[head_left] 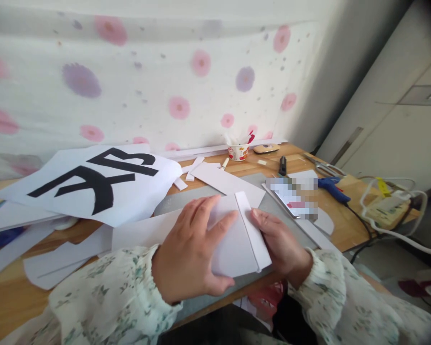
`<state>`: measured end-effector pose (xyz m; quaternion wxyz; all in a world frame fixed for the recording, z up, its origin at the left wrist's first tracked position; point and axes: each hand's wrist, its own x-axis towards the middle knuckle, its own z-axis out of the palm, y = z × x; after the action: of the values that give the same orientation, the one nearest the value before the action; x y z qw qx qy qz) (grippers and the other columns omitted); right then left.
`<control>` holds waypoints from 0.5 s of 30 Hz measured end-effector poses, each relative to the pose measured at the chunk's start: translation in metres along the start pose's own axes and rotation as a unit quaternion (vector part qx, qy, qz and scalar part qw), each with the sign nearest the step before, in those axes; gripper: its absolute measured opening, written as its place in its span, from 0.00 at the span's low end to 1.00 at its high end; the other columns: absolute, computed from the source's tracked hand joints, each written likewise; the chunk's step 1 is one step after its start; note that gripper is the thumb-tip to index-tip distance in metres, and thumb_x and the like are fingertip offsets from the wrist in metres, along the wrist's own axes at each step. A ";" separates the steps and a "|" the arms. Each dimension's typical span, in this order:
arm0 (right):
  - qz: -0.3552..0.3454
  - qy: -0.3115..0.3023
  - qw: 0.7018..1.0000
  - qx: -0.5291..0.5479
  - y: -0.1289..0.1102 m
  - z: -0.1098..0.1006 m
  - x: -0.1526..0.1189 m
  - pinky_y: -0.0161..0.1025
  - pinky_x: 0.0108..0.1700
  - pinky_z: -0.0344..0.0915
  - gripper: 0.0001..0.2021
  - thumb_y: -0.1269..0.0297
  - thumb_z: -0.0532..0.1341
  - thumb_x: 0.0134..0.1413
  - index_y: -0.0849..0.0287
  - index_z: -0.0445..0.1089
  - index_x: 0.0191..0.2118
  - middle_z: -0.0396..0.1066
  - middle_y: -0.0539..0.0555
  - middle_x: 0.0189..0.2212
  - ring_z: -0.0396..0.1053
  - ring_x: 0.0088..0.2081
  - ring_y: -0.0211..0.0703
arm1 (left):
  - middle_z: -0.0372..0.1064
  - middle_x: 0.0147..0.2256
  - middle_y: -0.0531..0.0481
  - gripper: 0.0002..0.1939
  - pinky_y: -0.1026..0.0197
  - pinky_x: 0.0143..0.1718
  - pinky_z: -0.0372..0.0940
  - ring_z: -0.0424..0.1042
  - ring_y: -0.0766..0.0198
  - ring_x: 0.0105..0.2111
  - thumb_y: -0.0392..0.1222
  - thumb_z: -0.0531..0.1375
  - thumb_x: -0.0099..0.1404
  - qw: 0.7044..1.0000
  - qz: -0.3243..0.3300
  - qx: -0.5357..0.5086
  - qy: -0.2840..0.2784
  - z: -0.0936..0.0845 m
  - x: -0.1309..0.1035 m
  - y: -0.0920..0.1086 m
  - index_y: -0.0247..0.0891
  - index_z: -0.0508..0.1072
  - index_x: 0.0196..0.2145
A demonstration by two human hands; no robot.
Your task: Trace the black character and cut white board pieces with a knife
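Note:
A white sheet of foam board or card (233, 249) lies in front of me, with a narrow white strip (251, 230) across its right end. My left hand (197, 244) rests on the sheet, its fingers spread over the surface and its thumb by the near edge. At the right end, my right hand (282, 239) grips the strip, thumb on top; its other fingers are mostly hidden beneath. A grey cutting mat (174, 202) shows under the sheet. To the right of the sheet lies a phone (290, 197) with its screen blurred.
Printed paper with black characters (104, 184) and white offcuts (66, 261) lie left. Farther back are a paper cup (238, 151), a computer mouse (266, 149) and a black-handled cutter (282, 166). Scissors (326, 168), a blue glue gun (334, 190) and a corded power strip (390, 208) are right.

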<state>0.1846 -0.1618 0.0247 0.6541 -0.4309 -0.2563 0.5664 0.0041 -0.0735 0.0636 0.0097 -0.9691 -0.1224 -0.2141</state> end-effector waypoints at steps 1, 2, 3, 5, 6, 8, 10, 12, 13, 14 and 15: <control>-0.002 -0.008 1.000 0.007 0.000 0.000 0.000 0.40 0.29 0.70 0.19 0.46 0.69 0.51 0.59 0.73 0.33 0.76 0.52 0.25 0.72 0.23 0.43 | 0.53 0.63 0.27 0.56 0.31 0.60 0.59 0.59 0.29 0.60 0.56 0.76 0.39 1.000 0.007 -0.003 0.002 -0.001 0.002 0.001 0.37 0.63 0.64; -0.004 -0.015 1.000 0.013 0.000 0.000 0.000 0.40 0.31 0.71 0.18 0.46 0.68 0.51 0.58 0.74 0.34 0.76 0.52 0.25 0.72 0.24 0.43 | 0.53 0.63 0.27 0.57 0.31 0.60 0.59 0.59 0.30 0.60 0.56 0.76 0.40 1.000 0.013 -0.006 0.005 -0.002 0.004 0.002 0.37 0.62 0.64; -0.008 -0.022 1.000 0.017 0.000 0.000 -0.001 0.41 0.32 0.71 0.19 0.46 0.67 0.52 0.58 0.74 0.35 0.77 0.53 0.27 0.73 0.25 0.44 | 0.52 0.63 0.27 0.57 0.31 0.61 0.59 0.59 0.30 0.60 0.56 0.75 0.40 1.000 0.018 -0.009 0.009 -0.003 0.005 0.002 0.37 0.62 0.65; -0.019 -0.028 0.999 0.009 0.000 0.002 -0.001 0.43 0.34 0.73 0.19 0.44 0.65 0.55 0.58 0.74 0.37 0.78 0.54 0.30 0.75 0.28 0.47 | 0.51 0.64 0.28 0.57 0.31 0.61 0.58 0.59 0.30 0.60 0.55 0.75 0.40 1.000 0.023 -0.010 0.017 -0.003 0.007 0.004 0.37 0.61 0.65; -0.025 -0.025 0.999 -0.003 0.001 0.002 -0.001 0.44 0.35 0.74 0.20 0.43 0.63 0.57 0.57 0.74 0.39 0.79 0.55 0.31 0.76 0.30 0.48 | 0.51 0.64 0.28 0.57 0.30 0.61 0.58 0.59 0.29 0.60 0.55 0.75 0.40 0.999 0.024 -0.010 0.020 -0.002 0.007 0.004 0.38 0.60 0.65; -0.037 -0.007 0.999 -0.028 0.002 0.004 -0.002 0.45 0.35 0.74 0.20 0.43 0.61 0.59 0.56 0.74 0.41 0.80 0.55 0.34 0.77 0.31 0.49 | 0.50 0.64 0.28 0.57 0.30 0.61 0.57 0.58 0.29 0.61 0.54 0.74 0.40 0.999 0.025 -0.010 0.023 0.000 0.007 0.005 0.38 0.59 0.65; -0.044 0.020 0.998 -0.033 0.004 0.005 -0.002 0.44 0.33 0.75 0.20 0.42 0.60 0.60 0.55 0.75 0.41 0.80 0.55 0.34 0.77 0.31 0.48 | 0.50 0.64 0.29 0.57 0.30 0.61 0.57 0.58 0.29 0.61 0.54 0.74 0.41 0.999 0.027 -0.010 0.024 0.001 0.006 0.006 0.39 0.58 0.66; -0.049 0.043 0.998 -0.020 0.007 0.008 -0.004 0.41 0.29 0.74 0.20 0.42 0.61 0.59 0.55 0.76 0.38 0.80 0.54 0.31 0.75 0.28 0.46 | 0.49 0.64 0.28 0.57 0.30 0.61 0.58 0.57 0.28 0.62 0.54 0.73 0.42 0.999 0.027 -0.010 0.023 0.001 0.006 0.007 0.40 0.56 0.66; -0.052 0.045 0.998 -0.011 0.007 0.009 -0.004 0.39 0.27 0.72 0.20 0.42 0.62 0.58 0.55 0.76 0.36 0.79 0.53 0.29 0.74 0.26 0.45 | 0.48 0.65 0.28 0.57 0.29 0.60 0.58 0.57 0.28 0.62 0.55 0.73 0.42 0.999 0.028 -0.009 0.023 0.002 0.006 0.008 0.41 0.55 0.66; -0.053 0.040 0.998 -0.002 0.007 0.011 -0.005 0.37 0.24 0.70 0.20 0.41 0.63 0.57 0.55 0.76 0.35 0.77 0.53 0.27 0.72 0.24 0.43 | 0.48 0.65 0.28 0.58 0.29 0.59 0.59 0.57 0.27 0.62 0.55 0.74 0.42 0.999 0.028 -0.008 0.024 0.002 0.006 0.009 0.40 0.55 0.66; -0.052 0.033 0.998 0.008 0.007 0.012 -0.007 0.36 0.22 0.67 0.21 0.40 0.64 0.55 0.56 0.76 0.33 0.76 0.52 0.25 0.71 0.23 0.42 | 0.48 0.65 0.27 0.58 0.28 0.59 0.60 0.57 0.27 0.62 0.55 0.74 0.42 0.999 0.029 -0.008 0.024 0.002 0.006 0.010 0.40 0.55 0.66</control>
<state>0.1695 -0.1648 0.0261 0.6943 -0.4305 -0.2521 0.5188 0.0124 -0.0815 0.0648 0.0113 -0.9669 -0.0920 -0.2376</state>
